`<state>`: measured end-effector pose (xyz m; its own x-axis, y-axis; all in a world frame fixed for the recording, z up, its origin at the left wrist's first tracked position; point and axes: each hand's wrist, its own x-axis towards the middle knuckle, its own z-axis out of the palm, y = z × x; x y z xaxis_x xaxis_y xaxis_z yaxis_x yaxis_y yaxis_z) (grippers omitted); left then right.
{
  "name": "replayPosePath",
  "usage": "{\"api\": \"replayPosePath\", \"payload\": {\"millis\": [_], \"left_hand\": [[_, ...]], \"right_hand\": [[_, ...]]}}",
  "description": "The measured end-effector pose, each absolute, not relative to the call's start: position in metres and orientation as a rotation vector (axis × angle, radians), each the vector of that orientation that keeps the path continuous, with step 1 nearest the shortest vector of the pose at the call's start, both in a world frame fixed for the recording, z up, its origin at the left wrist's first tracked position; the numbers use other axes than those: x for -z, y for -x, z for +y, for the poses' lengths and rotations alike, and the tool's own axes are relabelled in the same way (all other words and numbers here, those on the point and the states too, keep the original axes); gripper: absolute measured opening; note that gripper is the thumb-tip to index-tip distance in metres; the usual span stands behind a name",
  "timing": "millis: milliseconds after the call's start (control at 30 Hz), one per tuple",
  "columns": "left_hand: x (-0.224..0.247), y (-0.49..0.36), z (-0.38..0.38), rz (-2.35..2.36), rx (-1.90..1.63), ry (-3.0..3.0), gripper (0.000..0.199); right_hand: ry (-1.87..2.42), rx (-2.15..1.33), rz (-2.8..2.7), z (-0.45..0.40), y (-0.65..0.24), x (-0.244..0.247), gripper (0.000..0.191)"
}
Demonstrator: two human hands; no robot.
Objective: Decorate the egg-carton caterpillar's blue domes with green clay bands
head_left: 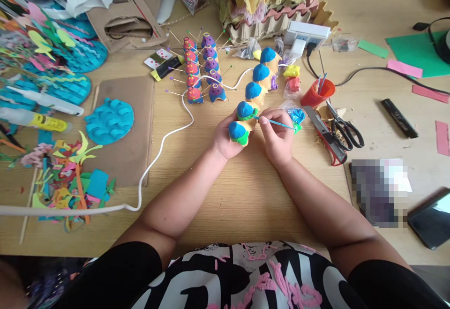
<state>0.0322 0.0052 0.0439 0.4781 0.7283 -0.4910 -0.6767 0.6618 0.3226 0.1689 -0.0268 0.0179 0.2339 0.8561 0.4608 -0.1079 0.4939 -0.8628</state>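
My left hand is wrapped round the near end of a row of egg-carton cups, which slants away over the table. Blue clay caps the cups, and green clay covers part of the nearest one. More green shows below the second blue cap. My right hand pinches a thin blue stick, its left tip touching the second cup near the green clay. Just right of that hand lie blue clay in plastic and a bit of green clay.
Two rows of painted cups with pins stand beyond my left hand. A white cable winds across the left. Scissors, a cutter and a red cup sit at the right; egg trays are stacked behind.
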Motion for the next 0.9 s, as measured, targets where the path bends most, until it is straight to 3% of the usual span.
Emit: {"api": "replayPosePath", "payload": {"millis": [367,900], "left_hand": [[-0.0475,-0.0325,0.0043,0.645,-0.831,-0.053,0.033],[-0.0446,-0.0322,0.0031,0.689,-0.832,-0.095,0.025]], "right_hand": [[0.849,-0.713,-1.155,-0.0249,-0.1682,-0.0171,0.029],[0.956,-0.75,-1.116,-0.0267,-0.1677,-0.0206,0.044]]}}
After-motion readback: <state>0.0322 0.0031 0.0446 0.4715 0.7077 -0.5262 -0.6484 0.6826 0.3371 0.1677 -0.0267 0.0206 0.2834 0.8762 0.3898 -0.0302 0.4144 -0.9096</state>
